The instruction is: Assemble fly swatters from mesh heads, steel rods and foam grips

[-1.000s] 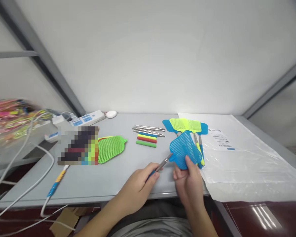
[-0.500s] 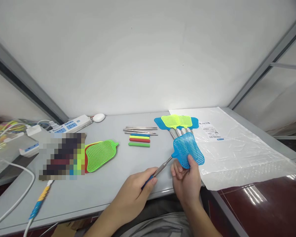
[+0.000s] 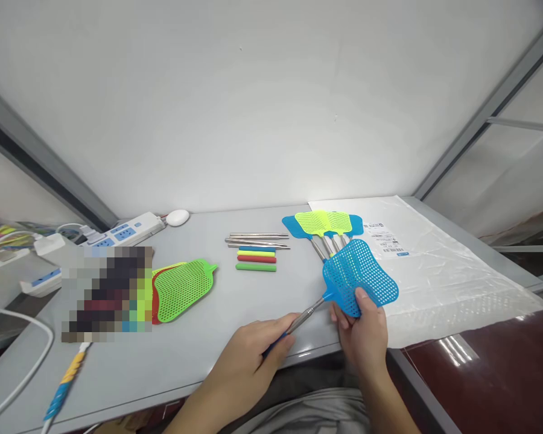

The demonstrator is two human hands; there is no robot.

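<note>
A blue fly swatter [image 3: 350, 271] with a metal telescopic rod is held over the table's front edge. My left hand [image 3: 256, 352] is wrapped round its dark blue handle, most of which the fingers hide. With thumb on top and fingers beneath, my right hand [image 3: 366, 334] pinches the lower edge of the mesh head. Behind it lie several swatters with yellow [image 3: 312, 223] and blue [image 3: 294, 226] heads, their rods partly covered by the held one. Loose metal rods [image 3: 257, 235] lie mid-table, beside blue, yellow, red [image 3: 256, 259] and green [image 3: 256, 267] handle sleeves.
At left, a green swatter head [image 3: 185, 291] lies over red and yellow ones, next to a pixelated patch [image 3: 113, 289]. Power strips [image 3: 131, 230], white cables [image 3: 45, 343] and a white oval object [image 3: 177, 217] sit beyond. A white plastic bag [image 3: 428, 271] covers the table's right side.
Both hands have shifted slightly right with the blue fly swatter, and its head has turned a little. Both grips stay the same. The camera view has moved slightly.
</note>
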